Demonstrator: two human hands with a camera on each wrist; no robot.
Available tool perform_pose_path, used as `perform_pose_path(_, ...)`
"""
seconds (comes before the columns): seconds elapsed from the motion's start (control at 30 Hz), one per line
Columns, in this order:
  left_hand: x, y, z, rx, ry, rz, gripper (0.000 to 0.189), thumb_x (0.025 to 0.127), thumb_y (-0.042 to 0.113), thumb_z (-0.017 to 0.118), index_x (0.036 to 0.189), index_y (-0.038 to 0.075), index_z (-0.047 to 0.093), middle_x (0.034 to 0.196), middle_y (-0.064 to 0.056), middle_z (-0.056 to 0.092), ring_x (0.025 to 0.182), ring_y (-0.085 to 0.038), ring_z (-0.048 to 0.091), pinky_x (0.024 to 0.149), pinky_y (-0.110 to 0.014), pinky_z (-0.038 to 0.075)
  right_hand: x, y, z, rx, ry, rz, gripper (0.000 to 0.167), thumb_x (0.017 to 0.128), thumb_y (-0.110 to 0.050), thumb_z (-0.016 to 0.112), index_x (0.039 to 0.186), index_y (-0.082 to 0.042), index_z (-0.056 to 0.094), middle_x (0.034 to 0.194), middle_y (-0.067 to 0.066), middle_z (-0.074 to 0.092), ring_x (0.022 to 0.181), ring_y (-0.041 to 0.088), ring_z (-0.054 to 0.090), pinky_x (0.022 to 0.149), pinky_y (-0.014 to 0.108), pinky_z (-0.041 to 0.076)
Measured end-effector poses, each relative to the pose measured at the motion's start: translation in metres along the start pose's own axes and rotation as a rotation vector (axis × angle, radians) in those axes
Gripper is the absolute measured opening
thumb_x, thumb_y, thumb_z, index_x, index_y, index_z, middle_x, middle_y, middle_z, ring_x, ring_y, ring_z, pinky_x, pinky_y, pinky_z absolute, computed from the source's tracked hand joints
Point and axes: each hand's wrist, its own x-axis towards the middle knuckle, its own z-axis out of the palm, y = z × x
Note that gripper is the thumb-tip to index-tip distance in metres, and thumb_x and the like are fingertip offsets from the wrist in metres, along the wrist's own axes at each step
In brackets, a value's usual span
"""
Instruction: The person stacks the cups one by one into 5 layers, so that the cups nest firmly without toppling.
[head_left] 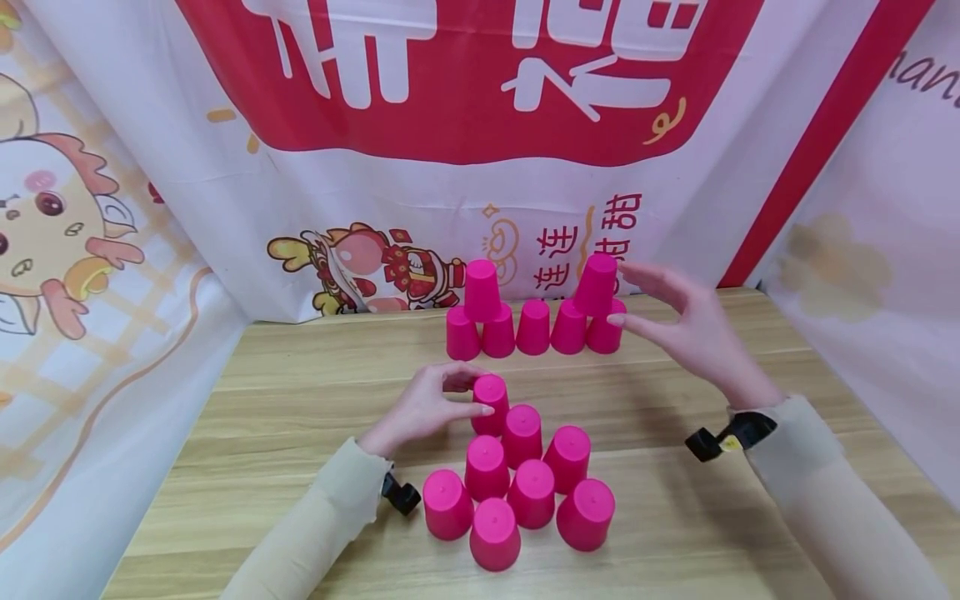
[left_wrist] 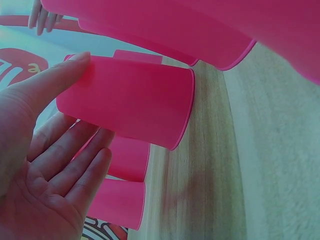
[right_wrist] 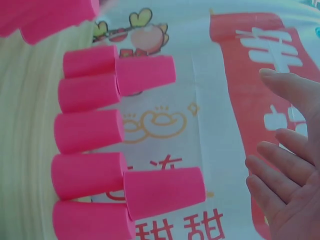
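In the head view my left hand (head_left: 427,404) pinches a pink cup (head_left: 490,408), mouth down, between thumb and fingers. The left wrist view shows the thumb along one side of this cup (left_wrist: 130,100) and the fingers at the other. Toward the back, my right hand (head_left: 690,329) is spread beside an upside-down pink cup (head_left: 596,285) on the right end of the stacked row. From the right wrist that same cup (right_wrist: 165,191) stands apart from the fingers (right_wrist: 272,155). Another upper cup (head_left: 482,290) bridges two cups at the row's left end.
A row of several upturned pink cups (head_left: 533,327) lines the back of the wooden table (head_left: 300,400). Nearer me, several more cups (head_left: 532,493) stand close together, right of the left forearm. A printed cloth (head_left: 390,183) hangs behind the row, with further cloths at both sides.
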Motion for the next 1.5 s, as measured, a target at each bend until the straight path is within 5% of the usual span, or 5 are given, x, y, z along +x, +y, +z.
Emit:
perform_pose_path(0.47,0.0,0.0,-0.001,-0.002,-0.011,0.003,0.048,0.081,0.033,0.089,0.124,0.022,0.07,0.114,0.008,0.07,0.109,-0.017,0.064,0.099,-0.051,0.051,-0.036,-0.002,0.024,-0.044,-0.088,-0.176,0.072,0.079,-0.028,0.091,0.144,-0.027,0.059,0.141,-0.005,0.06,0.13,0.021,0.055,0.104,0.06,0.043)
perform_pose_path(1.0,-0.001,0.0,0.0,-0.01,-0.009,-0.001,0.049,0.081,0.033,0.089,0.124,0.022,0.07,0.114,0.007,0.07,0.109,-0.017,0.065,0.099,-0.052,0.051,-0.066,0.023,0.069,0.036,-0.417,-0.075,0.066,0.077,-0.042,0.09,0.135,-0.022,0.067,0.127,-0.013,0.066,0.122,0.023,0.06,0.099,0.059,0.048)
perform_pose_path(1.13,-0.001,0.0,0.0,-0.008,-0.009,-0.004,0.049,0.081,0.034,0.089,0.125,0.022,0.07,0.114,0.007,0.07,0.109,-0.018,0.065,0.099,-0.052,0.05,-0.069,0.027,0.072,0.069,-0.46,-0.046,0.057,0.077,-0.041,0.09,0.129,-0.027,0.07,0.121,-0.014,0.069,0.118,0.027,0.062,0.099,0.062,0.046)
perform_pose_path(1.5,0.0,0.0,-0.001,0.001,-0.008,0.005,0.05,0.081,0.035,0.089,0.125,0.021,0.07,0.115,0.007,0.07,0.11,-0.018,0.065,0.099,-0.053,0.05,-0.07,0.033,0.076,0.086,-0.521,0.034,0.043,0.081,-0.04,0.088,0.12,-0.032,0.074,0.111,-0.016,0.072,0.107,0.01,0.065,0.1,0.062,0.045)
